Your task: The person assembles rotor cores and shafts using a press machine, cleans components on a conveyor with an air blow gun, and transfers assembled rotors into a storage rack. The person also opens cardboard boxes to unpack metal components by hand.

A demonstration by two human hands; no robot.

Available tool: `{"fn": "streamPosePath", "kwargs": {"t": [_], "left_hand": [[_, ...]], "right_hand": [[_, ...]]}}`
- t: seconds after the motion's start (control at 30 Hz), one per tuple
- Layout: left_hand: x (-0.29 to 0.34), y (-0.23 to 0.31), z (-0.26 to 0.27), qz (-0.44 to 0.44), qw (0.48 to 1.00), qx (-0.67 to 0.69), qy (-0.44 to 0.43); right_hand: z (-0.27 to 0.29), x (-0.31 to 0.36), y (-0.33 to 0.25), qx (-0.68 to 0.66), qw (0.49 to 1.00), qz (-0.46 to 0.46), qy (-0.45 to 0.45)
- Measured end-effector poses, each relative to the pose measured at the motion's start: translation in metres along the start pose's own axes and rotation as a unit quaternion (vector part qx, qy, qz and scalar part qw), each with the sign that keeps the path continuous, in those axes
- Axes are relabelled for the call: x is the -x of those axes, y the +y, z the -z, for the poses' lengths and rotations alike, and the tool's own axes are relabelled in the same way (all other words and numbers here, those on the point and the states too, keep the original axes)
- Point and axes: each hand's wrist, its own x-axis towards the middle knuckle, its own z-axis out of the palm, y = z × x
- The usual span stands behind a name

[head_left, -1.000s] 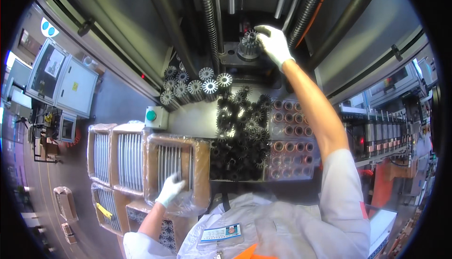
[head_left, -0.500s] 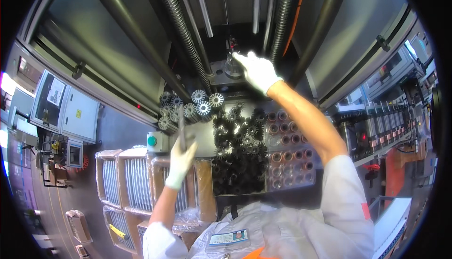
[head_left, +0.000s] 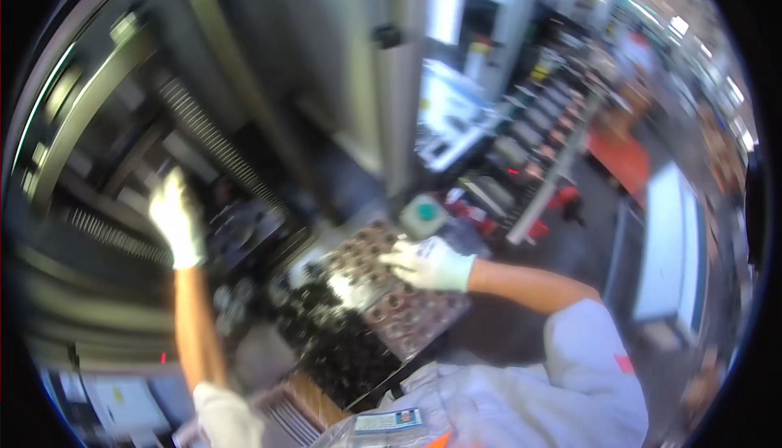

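Note:
My left hand [head_left: 175, 220], in a white glove, is raised on the left in front of the machine. Motion blurs its fingers, so what they hold, if anything, cannot be told. My right hand [head_left: 432, 264], gloved too, reaches in from the right over the tray [head_left: 414, 322] of copper-coloured rings. Its fingertips are slightly apart at the rings [head_left: 366, 246], and no part shows between them. Beside the tray lies a dark heap of toothed, gear-like parts [head_left: 330, 330].
A box with a green button [head_left: 424, 213] stands just beyond my right hand. Ribbed columns [head_left: 220, 138] of the machine rise at the left. A box of metal rods [head_left: 289, 419] sits at the lower edge. A conveyor line [head_left: 529, 142] runs at the right.
The view has swung to the right. My right hand has left the machine's fixture for the ring trays. My left hand, which held a rod, has moved up to the machine.

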Motion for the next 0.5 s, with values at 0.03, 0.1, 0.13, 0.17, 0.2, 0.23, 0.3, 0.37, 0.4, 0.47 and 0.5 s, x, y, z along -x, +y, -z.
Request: {"fn": "streamPosePath", "kwargs": {"t": [0.03,0.1,0.13,0.17,0.2,0.23,0.3,0.37,0.4,0.47,0.5], "left_hand": [[-0.009,-0.006,0.007,0.034,0.999,0.023,0.005],[-0.044,-0.05,0.035,-0.021,0.999,0.024,-0.024],[-0.064,-0.088,0.045,-0.125,0.99,-0.053,-0.022],[-0.06,-0.062,0.009,-0.008,0.996,0.086,-0.01],[-0.052,-0.035,-0.018,0.118,0.97,0.212,0.001],[-0.055,-0.034,-0.01,0.096,0.974,0.204,-0.033],[-0.056,-0.03,0.002,0.091,0.98,0.177,-0.026],[-0.072,-0.053,0.054,0.097,0.992,0.061,-0.061],[-0.048,-0.007,0.021,0.175,0.976,0.127,-0.016],[-0.032,0.034,0.035,-0.018,0.959,-0.2,-0.202],[-0.011,0.045,0.032,-0.035,0.959,-0.261,-0.103]], "right_hand": [[0.018,0.011,-0.005,-0.038,0.997,-0.048,-0.044],[0.029,0.035,-0.005,-0.071,0.985,-0.13,-0.087],[0.029,0.045,-0.003,-0.087,0.979,-0.158,-0.094],[0.034,0.062,0.0,-0.104,0.968,-0.205,-0.101],[0.038,0.076,0.004,-0.097,0.964,-0.229,-0.094],[0.041,0.075,0.007,-0.124,0.959,-0.242,-0.083],[0.05,0.061,0.01,-0.172,0.952,-0.244,-0.064],[0.054,0.032,0.019,-0.151,0.97,-0.188,0.017],[0.07,0.019,0.019,-0.151,0.969,-0.188,0.045],[0.081,0.005,0.027,-0.127,0.969,-0.175,0.114],[0.084,-0.008,0.026,-0.13,0.964,-0.184,0.14]]}}
